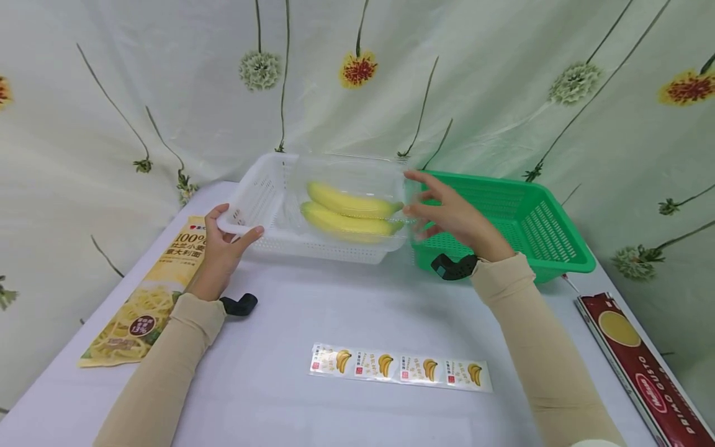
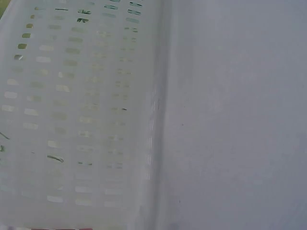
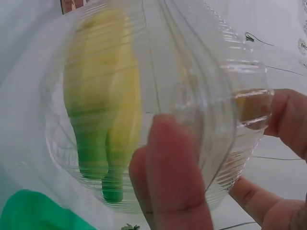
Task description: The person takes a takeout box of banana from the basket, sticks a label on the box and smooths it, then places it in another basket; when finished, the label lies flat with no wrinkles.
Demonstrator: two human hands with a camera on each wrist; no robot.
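A clear plastic clamshell box [image 1: 357, 166] with two yellow bananas [image 1: 352, 214] in it lies over the right part of a white perforated basket [image 1: 259, 192]. My right hand [image 1: 447, 214] holds the box by its right end. In the right wrist view, fingers [image 3: 175, 167] stand on either side of the box's edge, and the bananas' green ends point toward the hand. My left hand [image 1: 223, 248] grips the white basket at its front left corner, thumb along the rim. The left wrist view shows the basket's slotted wall [image 2: 72, 110] but not the hand.
A green basket [image 1: 558, 236] stands right of the white one, behind my right wrist. A strip of banana stickers [image 1: 399, 367] lies on the table [image 1: 313, 410] in front. A yellow pasta bag [image 1: 139, 304] lies at the left, a dark red pack [image 1: 642, 366] at the right. Patterned cloth hangs behind.
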